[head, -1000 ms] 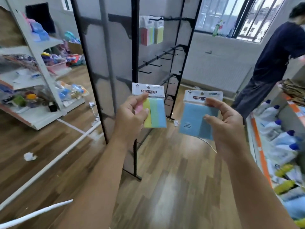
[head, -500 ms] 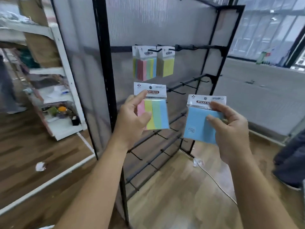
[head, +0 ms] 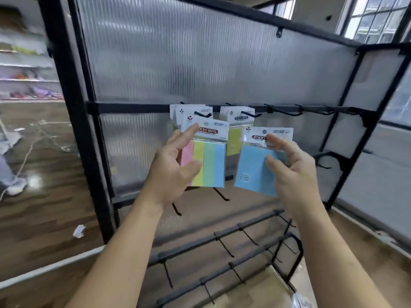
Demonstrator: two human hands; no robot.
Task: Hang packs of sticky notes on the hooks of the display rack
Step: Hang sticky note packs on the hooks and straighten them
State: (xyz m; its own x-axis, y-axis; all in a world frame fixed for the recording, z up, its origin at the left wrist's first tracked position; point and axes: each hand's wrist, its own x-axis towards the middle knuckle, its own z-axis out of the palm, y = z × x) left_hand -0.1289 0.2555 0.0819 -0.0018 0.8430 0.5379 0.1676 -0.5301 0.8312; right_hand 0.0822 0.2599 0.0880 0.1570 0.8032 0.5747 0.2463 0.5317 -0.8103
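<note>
The left hand holds a striped pack of pink, yellow, green and blue notes. Its grip is a pinch. The thumb lies across the front of the pink and yellow strips, and the forefinger stretches up along the left edge to the white header card. The other fingers are hidden behind the pack. The pack stands upright, up and to the right of the palm, and covers the lower part of a bunch of hung packs.

The right hand holds a blue pack in the same kind of pinch. The thumb tip rests on the front near the right edge, the forefinger bends over the header card, and the remaining fingers are behind. This pack tilts slightly, top to the right, and lies left of the palm. The two held packs are just beside each other, not touching.

Both are in front of the display rack, a black frame with a ribbed clear panel. From its top bar a yellow pack hangs behind the gap between the held packs. More hooks stick out further right.
</note>
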